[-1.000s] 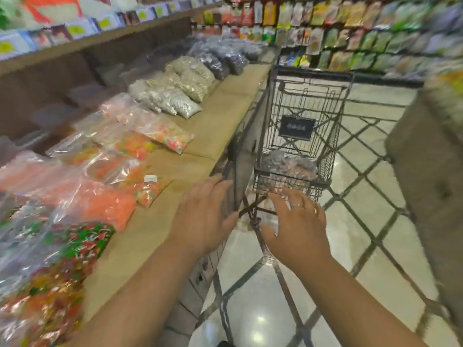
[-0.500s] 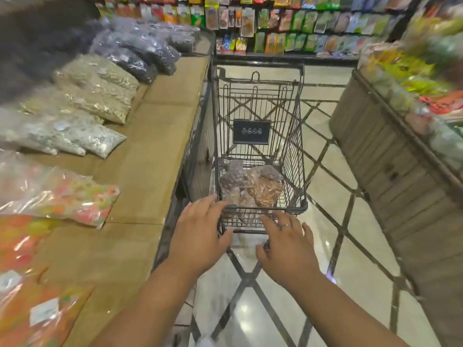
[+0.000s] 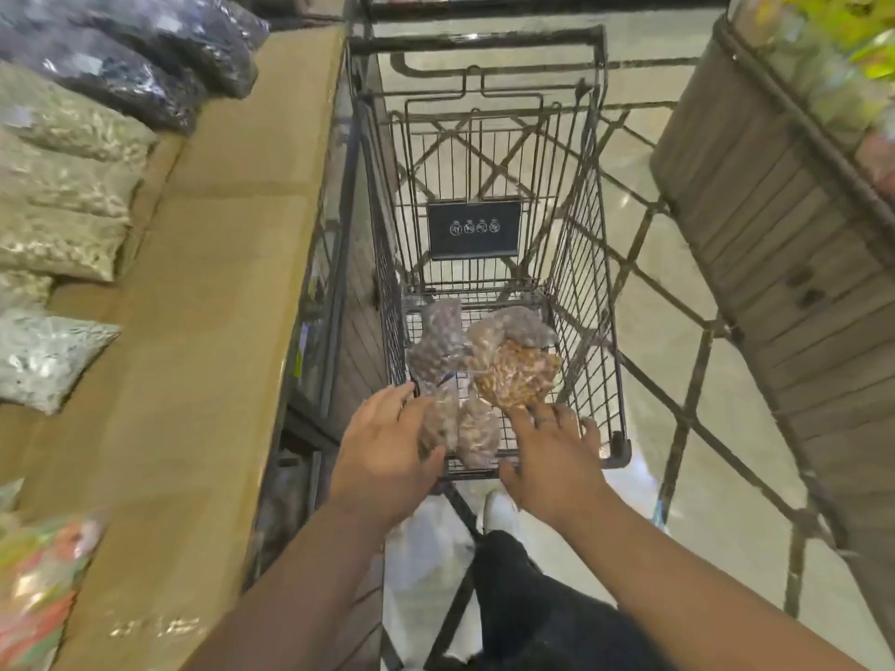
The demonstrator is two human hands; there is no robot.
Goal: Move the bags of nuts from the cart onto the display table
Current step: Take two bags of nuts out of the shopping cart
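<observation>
Our left hand (image 3: pixel 387 457) and right hand (image 3: pixel 552 460) hover, fingers spread and empty, over the bags (image 3: pixel 513 375) lying in the cart (image 3: pixel 583 283) mid-frame. Next, we judge, grip a bag and lift it left onto the surface (image 3: pixel 227 263).

Glossy cream tiled floor (image 3: pixel 663 341) crossed by dark diagonal lines, with glare spots, beside a grey-brown slatted wooden display stand (image 3: pixel 784 244).

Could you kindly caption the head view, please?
Left hand and right hand reach into black wire cart for clear nut bags.
</observation>
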